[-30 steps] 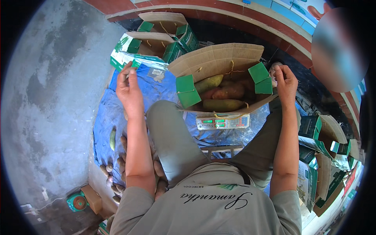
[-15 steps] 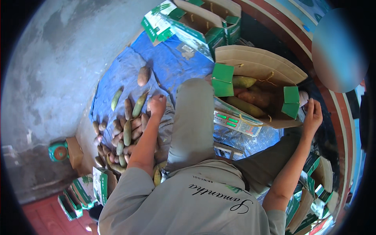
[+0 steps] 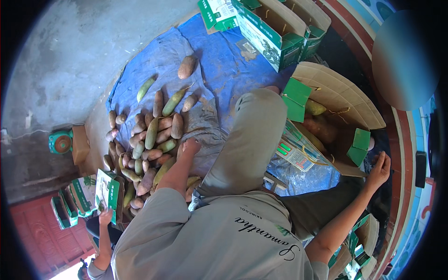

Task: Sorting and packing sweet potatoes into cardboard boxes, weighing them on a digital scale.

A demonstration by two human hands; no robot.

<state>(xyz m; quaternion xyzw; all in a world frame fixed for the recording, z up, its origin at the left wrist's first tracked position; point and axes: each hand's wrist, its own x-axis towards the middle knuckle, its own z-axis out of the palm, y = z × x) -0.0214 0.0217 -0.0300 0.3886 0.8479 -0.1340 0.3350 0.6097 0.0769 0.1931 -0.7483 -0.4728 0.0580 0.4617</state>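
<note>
My left hand [image 3: 189, 147] hovers over the right side of a pile of long green and pinkish-brown root vegetables [image 3: 151, 133]. Its fingers point down and are hard to make out. A pinkish root vegetable [image 3: 190, 102] lies just beyond it. To the right, my right hand [image 3: 379, 171] is raised beside a cardboard carton [image 3: 339, 93] with green flaps, its fingers stretched out and holding nothing. Several vegetables lie inside the carton, which sits on a scale [image 3: 294, 156] with a lit green display. A pale pinkish thing [image 3: 371, 143] shows behind the carton's near-right flap.
Blue sheeting [image 3: 224, 65] covers the floor under the pile. More green-and-white cartons [image 3: 266, 35] stand at the back, and others lie at the lower right. At lower left, another person's hand [image 3: 106, 216] touches a carton [image 3: 108, 189]. A teal fan [image 3: 60, 142] stands by the wall.
My left hand has come off the pinkish root vegetable and drawn back toward me. My right hand has moved down, away from the pale pinkish thing behind the carton. Another person's arm has appeared at lower left.
</note>
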